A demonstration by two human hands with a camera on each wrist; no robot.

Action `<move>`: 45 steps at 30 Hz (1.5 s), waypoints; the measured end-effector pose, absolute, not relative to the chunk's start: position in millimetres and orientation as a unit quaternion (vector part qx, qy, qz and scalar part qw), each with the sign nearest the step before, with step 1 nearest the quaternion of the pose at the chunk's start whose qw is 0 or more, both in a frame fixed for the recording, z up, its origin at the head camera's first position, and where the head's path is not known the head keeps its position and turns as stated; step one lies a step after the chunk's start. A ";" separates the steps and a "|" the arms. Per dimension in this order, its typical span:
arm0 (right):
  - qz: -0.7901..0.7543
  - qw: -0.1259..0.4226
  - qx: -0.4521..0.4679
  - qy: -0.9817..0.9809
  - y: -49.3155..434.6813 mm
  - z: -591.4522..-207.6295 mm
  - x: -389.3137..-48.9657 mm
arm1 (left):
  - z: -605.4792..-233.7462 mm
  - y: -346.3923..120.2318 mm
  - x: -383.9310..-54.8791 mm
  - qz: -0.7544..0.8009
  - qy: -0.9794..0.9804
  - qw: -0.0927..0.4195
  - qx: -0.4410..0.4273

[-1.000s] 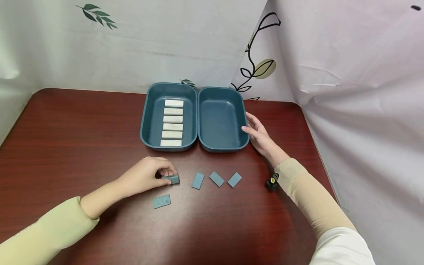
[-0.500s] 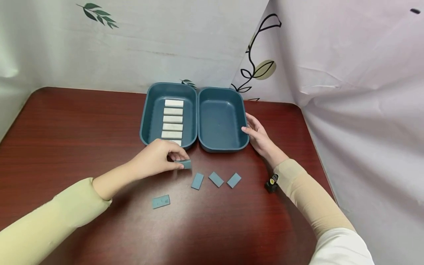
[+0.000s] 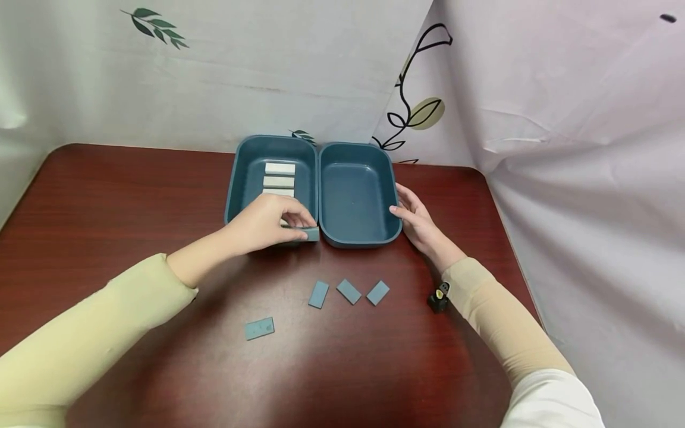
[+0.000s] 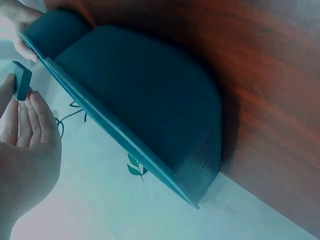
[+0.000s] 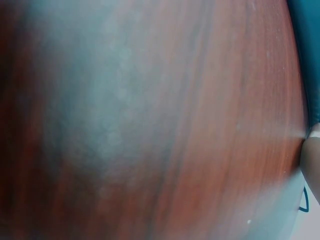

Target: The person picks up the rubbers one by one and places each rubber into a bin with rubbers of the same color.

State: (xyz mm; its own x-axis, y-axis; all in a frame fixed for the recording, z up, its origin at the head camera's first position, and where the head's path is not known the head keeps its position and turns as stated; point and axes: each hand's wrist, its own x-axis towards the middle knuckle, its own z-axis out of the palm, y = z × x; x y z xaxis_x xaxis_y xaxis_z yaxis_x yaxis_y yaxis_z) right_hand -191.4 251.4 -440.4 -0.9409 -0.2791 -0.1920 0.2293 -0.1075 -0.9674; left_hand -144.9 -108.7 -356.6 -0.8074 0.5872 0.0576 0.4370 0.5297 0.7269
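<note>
In the head view my left hand (image 3: 262, 223) pinches a small blue-grey rectangular block (image 3: 313, 233) between thumb and fingers, over the front edge of the left blue bin (image 3: 247, 187). The left wrist view shows that block (image 4: 22, 82) held up, apart from the bin walls. A column of white blocks (image 3: 280, 169) lies in the left bin; my hand hides the nearer ones. My right hand (image 3: 418, 221) grips the right side of the right blue bin (image 3: 353, 202), thumb at the rim and fingers outside. No blocks show inside that bin.
Three loose blue-grey blocks (image 3: 349, 292) lie in front of the bins, and another blue block (image 3: 259, 328) is nearer me on the left. A small black object (image 3: 439, 298) is by my right wrist. Behind the bins hangs a white patterned cloth (image 3: 214, 89).
My left hand has lifted the blue-grey block off the table and carried it forward and right to the left bin's front edge. My right hand has stayed on the right bin.
</note>
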 end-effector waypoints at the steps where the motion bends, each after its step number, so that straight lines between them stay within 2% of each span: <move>1: -0.745 0.171 -0.018 0.645 251.3 -440.0 -191.2 | -355.7 -107.8 -147.8 0.384 0.870 0.096 0.295; 18: -0.741 0.169 -0.021 0.649 250.6 -437.8 -190.1 | -351.7 -90.4 -204.5 0.415 0.871 0.102 0.244; 27: -0.742 0.166 -0.023 0.649 250.6 -439.0 -190.0 | -346.8 -73.9 -231.4 0.384 0.881 0.096 0.257; 45: -0.742 0.169 -0.025 0.648 253.0 -441.6 -192.0 | -347.6 -41.7 -285.1 0.363 0.885 0.116 0.267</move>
